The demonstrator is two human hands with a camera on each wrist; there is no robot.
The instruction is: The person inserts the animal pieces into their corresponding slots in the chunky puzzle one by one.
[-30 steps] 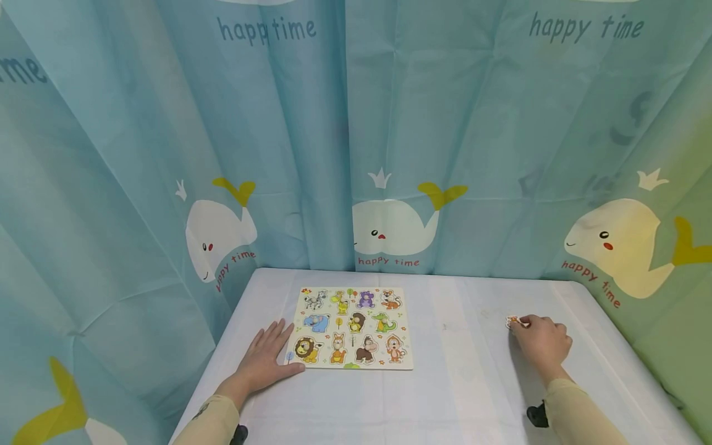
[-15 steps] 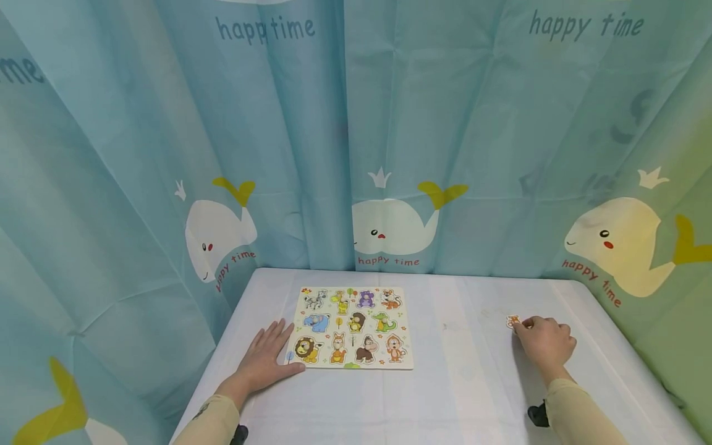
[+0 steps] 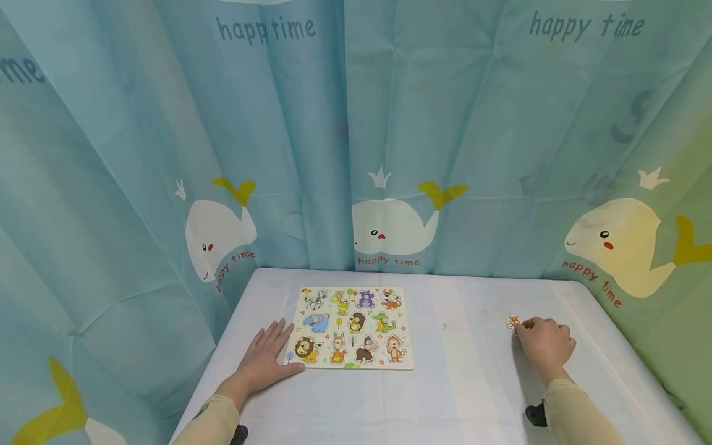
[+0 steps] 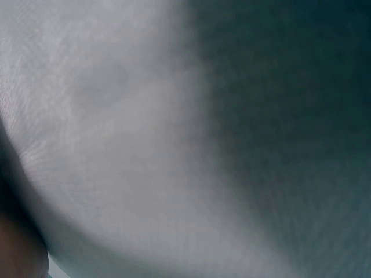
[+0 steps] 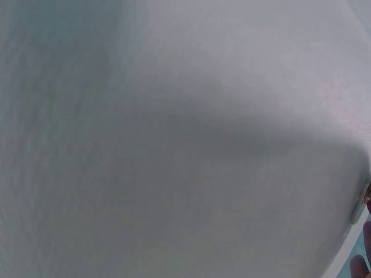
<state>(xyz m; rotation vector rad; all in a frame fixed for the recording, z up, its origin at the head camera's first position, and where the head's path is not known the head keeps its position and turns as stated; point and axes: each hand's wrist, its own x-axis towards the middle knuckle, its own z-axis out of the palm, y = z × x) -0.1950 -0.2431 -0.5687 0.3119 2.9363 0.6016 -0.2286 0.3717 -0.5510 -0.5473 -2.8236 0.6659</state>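
Note:
On the left half of the table lies a puzzle board with colourful animal pieces, among them a lion, an elephant and a crocodile. My left hand rests flat with spread fingers at the board's left edge, thumb along its lower left corner. Far to the right, my right hand pinches a small orange-and-white puzzle piece between thumb and fingertips, close over the cloth. The right wrist view catches only the edge of that piece and some fingertips at its right border.
A white cloth covers the table. Behind and on both sides hangs a blue curtain printed with whales, turning green at the right. A dark strap mount sits under the right wrist. The left wrist view is mostly blurred cloth.
My right hand has shifted very slightly to the right with the pinched puzzle piece, then held nearly still. The left hand and the board have stayed in place.

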